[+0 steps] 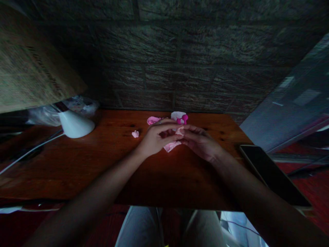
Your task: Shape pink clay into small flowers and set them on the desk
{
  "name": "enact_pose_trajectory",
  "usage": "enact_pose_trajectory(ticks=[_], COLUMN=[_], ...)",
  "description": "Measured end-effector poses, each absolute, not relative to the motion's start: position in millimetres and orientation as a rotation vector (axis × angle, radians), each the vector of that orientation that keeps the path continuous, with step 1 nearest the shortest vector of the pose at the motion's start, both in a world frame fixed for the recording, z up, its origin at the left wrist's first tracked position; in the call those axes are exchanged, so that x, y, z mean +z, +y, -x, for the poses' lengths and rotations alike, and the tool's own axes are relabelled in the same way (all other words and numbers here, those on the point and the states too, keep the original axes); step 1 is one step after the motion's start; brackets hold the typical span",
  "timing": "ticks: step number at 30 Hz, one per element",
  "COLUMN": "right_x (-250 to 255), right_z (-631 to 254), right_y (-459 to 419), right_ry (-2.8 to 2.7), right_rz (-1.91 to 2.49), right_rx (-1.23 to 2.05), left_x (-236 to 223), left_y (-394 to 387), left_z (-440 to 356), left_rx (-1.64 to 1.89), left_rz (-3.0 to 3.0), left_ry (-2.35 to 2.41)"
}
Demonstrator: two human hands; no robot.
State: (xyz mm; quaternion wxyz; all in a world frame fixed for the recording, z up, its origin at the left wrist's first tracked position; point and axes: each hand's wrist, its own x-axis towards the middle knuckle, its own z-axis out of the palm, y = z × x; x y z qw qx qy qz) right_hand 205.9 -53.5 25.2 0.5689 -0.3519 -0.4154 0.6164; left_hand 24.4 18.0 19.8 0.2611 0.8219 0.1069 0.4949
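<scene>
A: From where I stand, what is at the left end?

B: A lamp: tan shade (38, 68) above a white, cone-shaped base (75, 125). A clear plastic bag (84, 104) lies behind the base. A white cable (33, 149) runs leftward across the wooden table (108, 171).

A: Next item rightward?

B: A small pink lump (135, 133), lying on the wood near the left hand (155, 139).

A: State of that hand?

B: Grasping. Thumb and fingertips pinch one side of a pale pink piece (180, 130). A pink scrap (153, 120) shows behind the hand, partly hidden.

A: Location of the pale pink piece?

B: Between the fingertips of both hands, over the table. A pink sheet (170, 146) shows on the near side, partly covered. Beyond the fingers, a magenta piece (183, 119) sits in front of a white piece (177, 114).

A: State of the right hand (199, 140)?

B: Grasping the same piece, thumb against fingers.

A: Right end?

B: A phone (275, 175), screen dark, beside the right forearm.
</scene>
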Motion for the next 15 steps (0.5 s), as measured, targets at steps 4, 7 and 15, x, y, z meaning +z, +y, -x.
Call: enact_pose_trajectory(ticks=[4, 7, 15], right_x=[21.0, 20.6, 19.6], right_z=[-205.8, -204.8, -198.5], right_y=[-52.0, -53.0, -55.7], right_ry=[-0.905, -0.853, -0.928], right_rz=[0.785, 0.77, 0.84], right_rx=[1.507, 1.541, 1.509], left_x=[17.4, 20.2, 26.2], left_y=[21.1, 19.0, 15.2], left_z=[-24.8, -24.6, -21.9], left_rx=[1.352, 1.293, 1.185], left_rz=[-2.236, -2.21, -2.041], left_ry=[0.254, 0.274, 0.377])
